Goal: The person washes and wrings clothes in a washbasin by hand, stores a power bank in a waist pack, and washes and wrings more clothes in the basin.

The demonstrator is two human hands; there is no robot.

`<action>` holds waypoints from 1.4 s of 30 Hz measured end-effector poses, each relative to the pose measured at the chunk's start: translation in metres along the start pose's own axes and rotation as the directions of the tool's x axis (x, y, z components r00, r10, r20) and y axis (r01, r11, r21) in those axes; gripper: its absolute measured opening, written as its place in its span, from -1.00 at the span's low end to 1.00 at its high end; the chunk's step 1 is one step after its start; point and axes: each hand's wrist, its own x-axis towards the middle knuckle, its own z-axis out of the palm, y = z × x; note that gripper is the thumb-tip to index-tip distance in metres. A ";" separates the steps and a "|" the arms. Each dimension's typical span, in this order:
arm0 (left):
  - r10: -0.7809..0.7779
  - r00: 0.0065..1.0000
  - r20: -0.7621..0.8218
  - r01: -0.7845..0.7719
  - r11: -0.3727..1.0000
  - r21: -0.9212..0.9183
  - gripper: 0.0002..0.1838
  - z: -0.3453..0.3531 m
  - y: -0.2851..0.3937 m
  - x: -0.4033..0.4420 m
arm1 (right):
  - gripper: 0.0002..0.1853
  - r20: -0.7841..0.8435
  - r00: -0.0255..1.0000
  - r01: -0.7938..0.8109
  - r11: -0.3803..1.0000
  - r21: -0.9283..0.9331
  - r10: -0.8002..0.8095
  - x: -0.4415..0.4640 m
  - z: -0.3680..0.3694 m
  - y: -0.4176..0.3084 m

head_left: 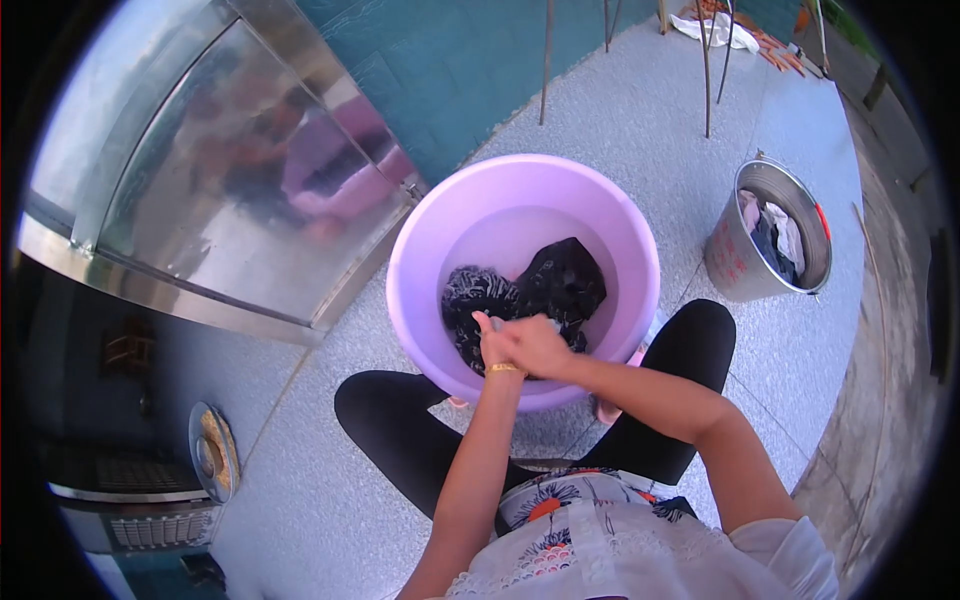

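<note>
My left hand [493,340], with a gold-coloured bracelet at its wrist, is over the near part of a purple plastic basin [420,345]. Its thumb points up and its fingers are mostly covered. My right hand [535,345] is closed and pressed against the left one; whatever lies between them is hidden. Directly beneath both hands is a black garment with white patterning [480,290], wet and bunched up. Beside it a plain black bulge of cloth [568,280] rises out of the cloudy water [490,232].
A metal bucket [735,265] holding clothes [775,240] stands to the right. A shiny metal door [240,170] borders the basin's left. Thin poles [547,70] and a white cloth [722,32] are at the back. A round tray-like object [214,452] lies lower left.
</note>
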 end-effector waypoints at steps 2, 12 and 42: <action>0.162 0.817 0.553 -0.001 0.960 -0.280 -0.48 0.038 -0.018 0.008 | -0.61 0.139 0.990 0.025 0.910 -0.414 0.036 0.001 0.025 0.027; -0.050 0.890 0.454 0.118 0.985 -0.124 -0.62 0.042 0.004 0.006 | -0.71 0.080 0.986 -0.091 0.863 -0.498 0.150 0.015 0.021 0.032; -0.066 0.908 -0.413 0.097 0.994 0.054 -0.66 0.117 -0.019 -0.004 | -0.67 -0.247 0.921 -0.364 0.891 -0.270 0.302 0.036 0.001 0.051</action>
